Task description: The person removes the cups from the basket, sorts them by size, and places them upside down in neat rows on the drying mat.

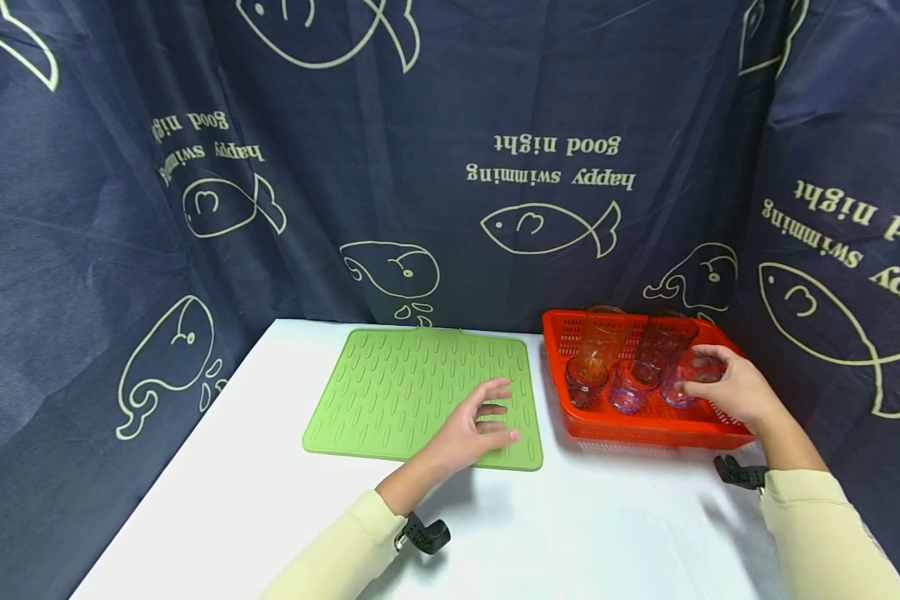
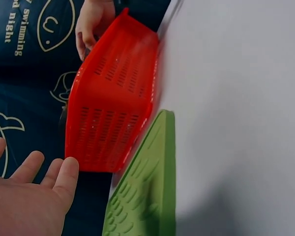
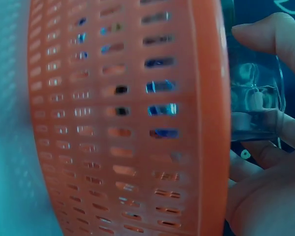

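My right hand point(image 1: 741, 390) is over the right part of a red plastic basket point(image 1: 630, 429), its thumb and fingers round a clear drinking glass point(image 1: 675, 385). In the right wrist view, that glass point(image 3: 258, 105) shows beyond the basket's rim, between thumb and fingers. A small purple-tinted glass point(image 1: 633, 385) stands just to its left. My left hand point(image 1: 467, 431) hovers over the near right corner of a green ridged mat point(image 1: 412, 387), fingers spread and slightly bent, holding nothing. The left wrist view also shows its loose fingers point(image 2: 66, 177).
Also in the basket are a tall amber glass point(image 1: 604, 337), a tall dark glass point(image 1: 667, 333) and a small brownish glass point(image 1: 586, 382). Mat and basket lie side by side on a white table point(image 1: 270, 467). Dark blue curtains point(image 1: 450, 108) with fish prints enclose the back and sides.
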Tool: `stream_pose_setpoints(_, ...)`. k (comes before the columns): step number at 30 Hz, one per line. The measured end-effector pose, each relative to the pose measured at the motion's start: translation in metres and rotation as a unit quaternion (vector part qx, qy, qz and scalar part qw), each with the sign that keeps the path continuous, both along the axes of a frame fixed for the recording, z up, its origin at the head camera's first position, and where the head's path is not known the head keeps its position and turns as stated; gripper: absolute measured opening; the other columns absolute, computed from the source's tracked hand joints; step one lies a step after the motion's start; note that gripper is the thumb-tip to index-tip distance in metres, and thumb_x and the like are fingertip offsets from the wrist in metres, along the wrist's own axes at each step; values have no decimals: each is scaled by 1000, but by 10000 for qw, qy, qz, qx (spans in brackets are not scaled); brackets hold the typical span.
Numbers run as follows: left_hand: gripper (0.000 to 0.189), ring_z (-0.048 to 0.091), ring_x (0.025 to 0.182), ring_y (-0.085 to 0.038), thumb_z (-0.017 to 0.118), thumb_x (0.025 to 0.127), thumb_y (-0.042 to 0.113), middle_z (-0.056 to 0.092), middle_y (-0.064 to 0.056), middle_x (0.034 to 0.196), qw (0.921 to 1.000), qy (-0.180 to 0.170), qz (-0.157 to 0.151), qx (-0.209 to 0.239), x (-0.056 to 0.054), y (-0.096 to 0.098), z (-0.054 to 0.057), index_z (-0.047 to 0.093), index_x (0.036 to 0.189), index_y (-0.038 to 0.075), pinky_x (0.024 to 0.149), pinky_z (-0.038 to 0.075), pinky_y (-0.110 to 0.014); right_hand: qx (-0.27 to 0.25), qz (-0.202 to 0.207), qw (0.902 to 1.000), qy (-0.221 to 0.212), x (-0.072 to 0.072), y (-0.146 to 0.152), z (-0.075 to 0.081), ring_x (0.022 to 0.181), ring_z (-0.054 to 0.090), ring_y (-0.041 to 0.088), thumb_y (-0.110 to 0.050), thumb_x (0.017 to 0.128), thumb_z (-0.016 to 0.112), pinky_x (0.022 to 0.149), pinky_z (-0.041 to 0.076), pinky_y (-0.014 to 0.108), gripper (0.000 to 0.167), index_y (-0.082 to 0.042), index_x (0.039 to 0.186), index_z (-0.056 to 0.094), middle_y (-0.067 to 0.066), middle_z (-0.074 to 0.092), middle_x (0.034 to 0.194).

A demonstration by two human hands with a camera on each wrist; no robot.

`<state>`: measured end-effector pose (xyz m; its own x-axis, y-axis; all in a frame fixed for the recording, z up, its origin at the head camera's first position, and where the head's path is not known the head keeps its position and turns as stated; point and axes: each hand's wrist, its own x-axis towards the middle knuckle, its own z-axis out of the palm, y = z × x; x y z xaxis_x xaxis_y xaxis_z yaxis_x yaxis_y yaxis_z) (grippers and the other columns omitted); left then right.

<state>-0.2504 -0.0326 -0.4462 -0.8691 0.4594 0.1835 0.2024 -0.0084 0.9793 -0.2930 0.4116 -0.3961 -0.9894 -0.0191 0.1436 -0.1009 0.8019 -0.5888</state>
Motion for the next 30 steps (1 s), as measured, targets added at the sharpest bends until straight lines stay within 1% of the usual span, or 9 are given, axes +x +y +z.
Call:
stream_pose_setpoints(1,75,53,135,-29,79,90,13,50,-7,152,10000,12,2,-2,-1,0,1,42,154,28,111,51,-40,-40,-21,10000,33,2,-2,1,102,60,30,-25,89,80,71,47,14,75,6,146,43,35,59,128)
stream_pose_setpoints(4,75,54,134,-29,79,90,13,50,-6,152,10000,18,16,8,-5,0,3,42,153,28,112,50,-42,-62,-73,9999,123,5,-7,2,107,58,39,-24,88,80,72,47,18,75,5,146,43,34,58,127)
stream_pose_setpoints(8,74,54,134,-30,79,90,13,51,-7,151,10000,8,20,35,-8,0,5,43,153,29,112,50,-42,-5,-89,9997,226,9,-10,2,105,57,38,-25,88,81,71,47,19,75,3,146,43,33,57,128)
stream_pose_setpoints(11,74,54,135,-31,78,90,13,51,-6,151,10000,-32,34,23,-10,0,6,43,153,29,110,51,-39,-15,-85,9992,385,12,-13,2,101,58,28,-26,88,81,69,47,13,74,1,146,45,31,57,129)
stream_pose_setpoints(16,74,52,135,-35,78,90,12,50,-6,152,10000,-84,25,26,-14,0,6,43,153,29,108,53,-36,-233,-26,9975,672,19,-20,3,92,53,-1,-24,87,82,69,46,8,71,-3,146,47,28,58,131)
stream_pose_setpoints(18,74,53,135,-35,78,90,11,50,-7,152,10000,-69,21,22,-15,0,6,43,153,28,107,53,-36,-349,21,9966,743,22,-25,4,91,51,-6,-23,87,82,69,47,8,71,-4,146,47,28,57,132)
stream_pose_setpoints(20,74,53,134,-34,78,90,12,50,-7,151,10000,-56,14,7,-17,0,5,43,153,28,107,54,-35,-431,48,9958,809,25,-31,5,93,51,-6,-23,87,82,70,46,7,71,-5,147,47,26,57,133)
stream_pose_setpoints(25,74,55,133,-30,78,91,13,51,-6,151,10000,-45,-9,-27,-20,1,5,43,153,30,104,55,-34,-673,128,9930,963,32,-47,9,99,53,1,-24,87,83,73,47,4,73,-7,147,47,21,55,134)
stream_pose_setpoints(30,72,56,131,-29,78,91,13,52,-6,150,10000,-45,1,-53,-23,3,7,44,152,30,102,56,-35,-806,194,9890,1222,35,-64,11,97,57,1,-24,85,85,74,49,4,71,-10,145,50,12,56,130)
